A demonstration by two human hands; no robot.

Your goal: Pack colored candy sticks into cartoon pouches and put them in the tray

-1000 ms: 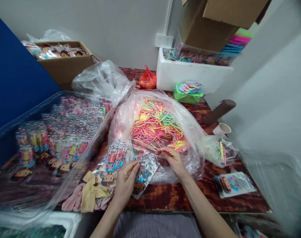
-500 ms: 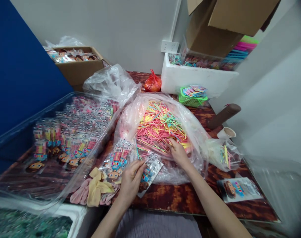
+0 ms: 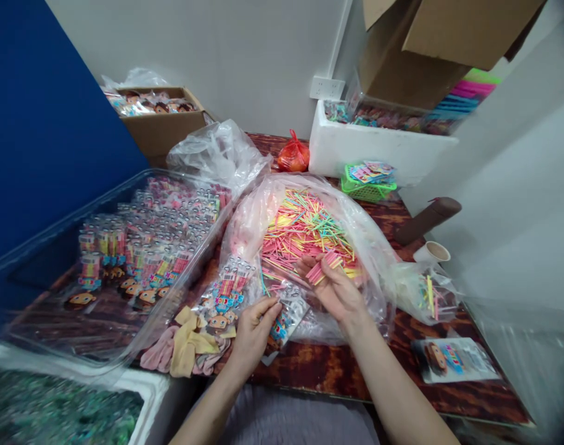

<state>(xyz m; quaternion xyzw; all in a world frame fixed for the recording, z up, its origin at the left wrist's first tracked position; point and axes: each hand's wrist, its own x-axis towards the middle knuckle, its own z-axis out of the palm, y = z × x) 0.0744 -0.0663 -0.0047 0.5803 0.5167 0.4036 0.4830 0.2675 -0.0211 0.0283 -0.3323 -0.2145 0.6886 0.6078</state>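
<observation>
My left hand [image 3: 258,327] pinches the edge of a small printed packet [image 3: 282,327] with a cartoon face and blue lettering. In my right hand [image 3: 340,293], turned palm up, lies a small bunch of pink and yellow sticks [image 3: 324,267], with the fingers curled round it. Just beyond the hands, a large clear plastic bag [image 3: 242,228] lies open around a heap of thin coloured sticks [image 3: 300,228]. Several filled packets [image 3: 224,303] lie left of my left hand.
On the left, a clear tub [image 3: 170,296] holds many filled packets. Yellow and pink cloth pieces [image 3: 189,346] lie near the front edge. Rightward are another packet [image 3: 453,360], a paper cup [image 3: 431,252], a brown bottle [image 3: 428,220] and a green basket [image 3: 368,188].
My right hand has come up from the stick heap and turned palm up, now holding a bunch of sticks. My left hand keeps its pinch on the packet. The view has shifted slightly.
</observation>
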